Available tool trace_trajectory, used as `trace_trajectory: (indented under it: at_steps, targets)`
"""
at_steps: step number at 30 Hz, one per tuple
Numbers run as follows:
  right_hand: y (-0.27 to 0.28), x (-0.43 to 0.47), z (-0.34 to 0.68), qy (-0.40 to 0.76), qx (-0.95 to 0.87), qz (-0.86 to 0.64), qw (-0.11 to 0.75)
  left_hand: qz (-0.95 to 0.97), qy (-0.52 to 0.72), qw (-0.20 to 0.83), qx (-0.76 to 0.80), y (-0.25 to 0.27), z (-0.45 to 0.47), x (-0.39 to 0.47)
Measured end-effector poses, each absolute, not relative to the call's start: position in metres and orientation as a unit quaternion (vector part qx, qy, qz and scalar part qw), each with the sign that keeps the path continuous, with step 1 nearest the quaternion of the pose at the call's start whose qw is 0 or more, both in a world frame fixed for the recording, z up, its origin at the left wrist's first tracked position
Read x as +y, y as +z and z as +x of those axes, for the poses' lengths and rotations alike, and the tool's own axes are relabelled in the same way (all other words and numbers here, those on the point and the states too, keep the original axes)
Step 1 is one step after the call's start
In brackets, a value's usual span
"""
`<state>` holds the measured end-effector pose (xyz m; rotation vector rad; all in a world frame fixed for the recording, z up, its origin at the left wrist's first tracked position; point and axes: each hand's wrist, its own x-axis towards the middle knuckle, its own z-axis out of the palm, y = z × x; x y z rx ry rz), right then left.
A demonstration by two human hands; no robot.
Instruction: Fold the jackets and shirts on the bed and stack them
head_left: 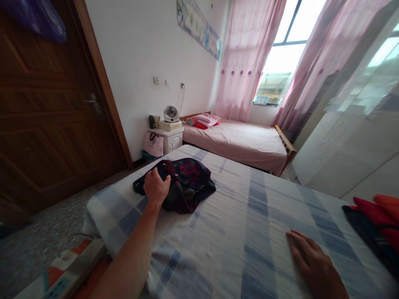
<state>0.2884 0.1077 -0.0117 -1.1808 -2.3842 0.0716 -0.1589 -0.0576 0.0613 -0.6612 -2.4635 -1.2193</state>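
Note:
A dark garment (191, 178) with a red pattern and shiny round buttons lies bunched on the bed with the blue-and-white checked sheet (224, 232). My left hand (156, 187) is closed on its left part, near the buttons, with the fingers curled into the cloth and the fingertips partly hidden. At the lower right, my right hand (314, 259) rests on the sheet with its fingers stretched out, holding nothing.
Folded red, orange and dark clothes (374, 220) are stacked at the right edge. A power strip (67, 274) sits beside the bed at lower left. Beyond are a white bedside cabinet (173, 140) with a fan (171, 113), a pink-covered bed (240, 139) and a brown door (46, 120).

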Motion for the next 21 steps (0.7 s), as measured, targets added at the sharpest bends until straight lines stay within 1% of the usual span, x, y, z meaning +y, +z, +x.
trace_trajectory:
  at_steps: [4,8,12,15,17,19,21]
  targets:
    - [-0.014,0.109,0.289,0.014,-0.874,-0.422,0.243,-0.228,-0.464,0.105,-0.850,0.065,-0.167,-0.060]
    - [-0.017,0.109,0.288,0.005,-0.875,-0.422,0.236,-0.307,-0.536,0.048,-0.785,0.093,-0.135,-0.048]
    - [-0.015,0.106,0.285,0.005,-0.874,-0.426,0.231,-0.444,-0.576,-0.050,-0.685,0.137,-0.070,-0.045]
    - [-0.007,0.101,0.280,0.013,-0.871,-0.434,0.230,-0.565,-0.607,-0.138,-0.541,0.160,-0.025,-0.047]
    - [-0.002,0.096,0.278,0.027,-0.870,-0.434,0.232,-0.621,-0.602,-0.162,-0.475,0.163,-0.005,-0.045]
    - [0.003,0.092,0.278,0.047,-0.873,-0.425,0.236,-0.641,-0.577,-0.164,-0.479,0.153,0.006,-0.042]
    - [0.006,0.089,0.279,0.076,-0.870,-0.419,0.251,-0.643,-0.543,-0.161,-0.515,0.133,0.009,-0.042]
